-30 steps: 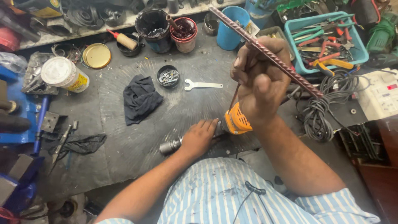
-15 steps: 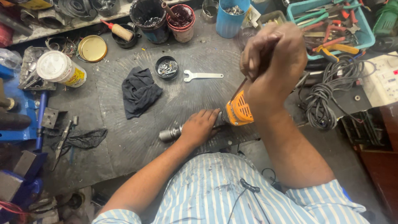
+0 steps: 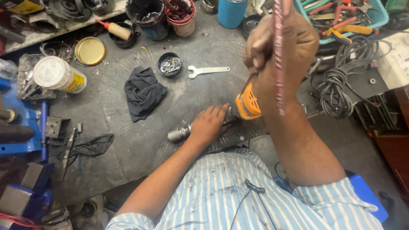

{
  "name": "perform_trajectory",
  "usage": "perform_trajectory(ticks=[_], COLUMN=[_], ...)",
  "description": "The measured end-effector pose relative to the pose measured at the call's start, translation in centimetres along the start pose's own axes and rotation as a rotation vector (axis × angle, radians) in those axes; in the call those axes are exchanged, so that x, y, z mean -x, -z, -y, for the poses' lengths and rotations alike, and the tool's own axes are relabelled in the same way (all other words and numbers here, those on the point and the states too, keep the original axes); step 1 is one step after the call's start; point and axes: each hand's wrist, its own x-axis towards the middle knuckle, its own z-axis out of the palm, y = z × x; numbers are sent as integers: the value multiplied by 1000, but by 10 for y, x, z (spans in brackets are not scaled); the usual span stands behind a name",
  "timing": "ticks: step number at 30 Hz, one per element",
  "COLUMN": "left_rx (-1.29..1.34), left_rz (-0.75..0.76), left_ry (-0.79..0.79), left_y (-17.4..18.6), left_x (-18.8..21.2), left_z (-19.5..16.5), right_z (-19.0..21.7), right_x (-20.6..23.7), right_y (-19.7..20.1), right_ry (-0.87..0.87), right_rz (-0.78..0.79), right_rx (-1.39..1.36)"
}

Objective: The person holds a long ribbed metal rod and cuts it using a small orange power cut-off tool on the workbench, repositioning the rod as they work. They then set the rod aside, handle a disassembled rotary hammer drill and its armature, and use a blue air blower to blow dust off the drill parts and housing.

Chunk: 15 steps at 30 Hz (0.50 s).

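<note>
My right hand (image 3: 281,51) is raised above the bench, gripping a long reddish twisted rod (image 3: 278,64) that now points almost straight down the picture. My left hand (image 3: 208,124) rests on a power tool lying on the dark bench; its orange body (image 3: 247,104) shows beside the hand and its grey metal nose (image 3: 178,134) sticks out to the left. My right forearm hides part of the tool's rear.
On the bench (image 3: 140,145) lie a black rag (image 3: 142,93), a flat spanner (image 3: 208,70), a small tin of screws (image 3: 170,66), paint pots (image 3: 181,12), a white can (image 3: 57,74) and a brass lid (image 3: 90,51). Coiled cable (image 3: 341,91) and a teal tool tray (image 3: 379,17) sit right; blue vise (image 3: 25,140) left.
My right hand has swung the rod from a diagonal across the bench to nearly vertical in view, closer to the camera. My left hand has stayed on the power tool.
</note>
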Motion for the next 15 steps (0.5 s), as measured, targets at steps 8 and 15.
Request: perform_trajectory(ticks=[8, 15], left_rx=[-10, -12], left_rz=[-49, -5], left_ry=[2, 73], left_y=[3, 3], left_x=[-3, -7], left_z=[-3, -7], right_z=[-1, 12], right_x=[-5, -10], right_y=[-3, 28], right_ry=[205, -159], right_rz=[100, 261], right_rx=[179, -27])
